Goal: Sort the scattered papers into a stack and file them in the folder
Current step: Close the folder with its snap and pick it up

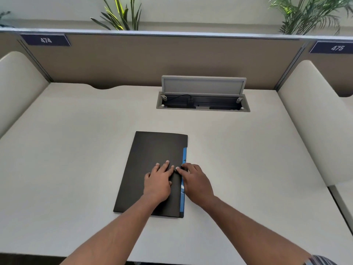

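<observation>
In the head view, we see a black folder (pixel 152 169) lying closed and flat near the middle of a pale worktop (pixel 66 150), its long side running away from the camera and tilted slightly clockwise. Along the folder's right edge a narrow strip of blue paper (pixel 184 155) shows from under the cover. We see the left hand (pixel 159 180) resting palm down on the cover, fingers spread and released, grasping nothing. The right hand (pixel 194 180) sits just beside it at the folder's right edge, its fingertips touching the cover edge where the blue strip shows; we cannot tell whether it pinches the edge or only presses on it. Behind the folder, well apart from it, a cable hatch (pixel 203 96) is set into the worktop with its lid raised. A brown partition (pixel 152 60) closes the far side and carries number plates reading 474 (pixel 45 40) and 475 (pixel 337 48). Green plants (pixel 122 14) rise behind the partition.
</observation>
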Demonstrator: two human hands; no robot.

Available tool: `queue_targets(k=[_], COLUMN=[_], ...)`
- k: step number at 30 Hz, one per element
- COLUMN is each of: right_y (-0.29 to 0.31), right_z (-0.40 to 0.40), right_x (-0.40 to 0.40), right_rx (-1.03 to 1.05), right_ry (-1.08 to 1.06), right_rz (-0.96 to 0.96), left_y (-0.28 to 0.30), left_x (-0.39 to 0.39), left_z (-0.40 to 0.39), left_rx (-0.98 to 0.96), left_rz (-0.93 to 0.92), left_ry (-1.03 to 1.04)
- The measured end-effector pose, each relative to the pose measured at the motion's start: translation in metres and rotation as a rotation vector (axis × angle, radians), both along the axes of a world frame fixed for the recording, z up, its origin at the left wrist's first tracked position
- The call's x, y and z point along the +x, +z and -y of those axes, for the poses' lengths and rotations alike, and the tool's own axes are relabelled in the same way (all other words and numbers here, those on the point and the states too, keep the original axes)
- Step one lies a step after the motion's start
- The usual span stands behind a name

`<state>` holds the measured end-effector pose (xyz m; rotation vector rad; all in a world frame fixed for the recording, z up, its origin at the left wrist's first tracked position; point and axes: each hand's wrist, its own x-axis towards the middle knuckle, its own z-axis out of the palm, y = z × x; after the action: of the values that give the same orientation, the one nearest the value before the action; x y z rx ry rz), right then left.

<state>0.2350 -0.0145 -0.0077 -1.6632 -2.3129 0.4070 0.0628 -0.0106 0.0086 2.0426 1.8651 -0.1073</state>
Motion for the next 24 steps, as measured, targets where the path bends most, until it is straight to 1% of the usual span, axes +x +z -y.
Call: queue_targets(k=[6,15,17,24], right_y=[0.006,0.01,0.009,0.01], right_z=[-0.003,-0.007,-0.008,-0.015], right_x=[-0.004,-0.012,-0.009,-0.003], right_rx=[-0.047,-0.084,-0.082,-0.11], right_ry=[0.057,0.058,0.057,-0.051], right_rz=[0.163,0.262,0.235,0.041], left_y=[-0.008,-0.007,-0.006,-0.004], left_x=[0.0,-0.001,0.0,0.0], left_z=[0.003,-0.003,-0.002,-0.002], left_rx=[0.043,0.03,0.03,0.041], left_rz=[-0.02,-0.008,-0.005,0.006], left_ry=[0.012,0.022,0.024,0.028])
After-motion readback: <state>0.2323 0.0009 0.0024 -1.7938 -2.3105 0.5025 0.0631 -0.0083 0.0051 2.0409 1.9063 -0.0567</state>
